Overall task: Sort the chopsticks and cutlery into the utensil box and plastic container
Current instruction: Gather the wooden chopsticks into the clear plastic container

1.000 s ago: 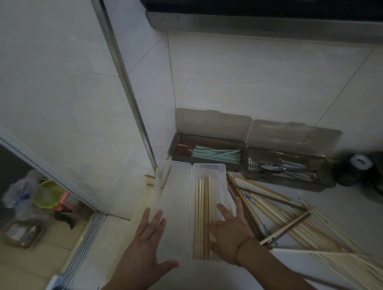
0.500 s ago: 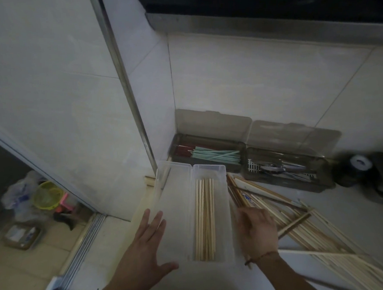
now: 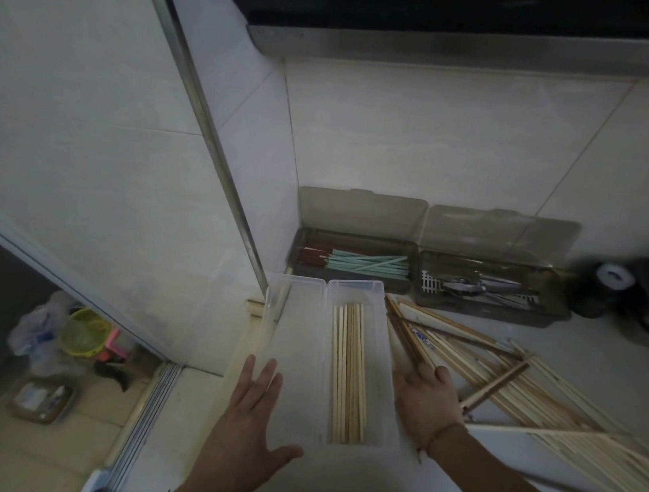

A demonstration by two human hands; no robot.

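A clear plastic container lies open on the counter, with its lid folded out to the left. Several pale wooden chopsticks lie lengthwise inside it. My left hand rests flat on the lid, fingers straight. To the right of the container, my right hand curls its fingers round a few dark brown chopsticks at the edge of a loose pile of wooden chopsticks. The brown utensil box stands open against the wall, holding red and mint-green chopsticks and metal cutlery.
A black round object with a white top stands at the right by the wall. The counter ends left of the container. Below are a sliding-door track and the floor, with a yellow basket and bags.
My right hand has left the chopsticks inside the container and moved right to the loose pile, where it now holds dark chopsticks. My left hand has stayed on the lid.
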